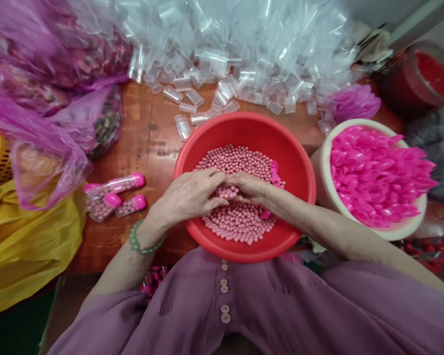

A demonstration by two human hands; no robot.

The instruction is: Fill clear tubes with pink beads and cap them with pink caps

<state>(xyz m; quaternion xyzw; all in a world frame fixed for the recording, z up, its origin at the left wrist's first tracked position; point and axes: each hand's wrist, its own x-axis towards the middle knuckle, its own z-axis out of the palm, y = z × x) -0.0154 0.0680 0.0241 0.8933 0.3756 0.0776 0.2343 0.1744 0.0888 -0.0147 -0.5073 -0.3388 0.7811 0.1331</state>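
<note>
My left hand and my right hand meet over a red plastic basin that holds many small pink beads. Between my curled fingers shows a cluster of these beads; whether a clear tube surrounds them I cannot tell. My left thumb lies along the near side of the cluster. The right fingertips are partly hidden behind the left hand. Beside my right wrist, a bright pink spoon-shaped piece rests on the beads. A pink cap shows just below that wrist.
Several bead-filled clear tubes with pink caps lie left of the basin. Empty clear tubes are heaped behind it. A white bucket of bright pink pieces stands at right. Purple bags and a yellow bag crowd the left.
</note>
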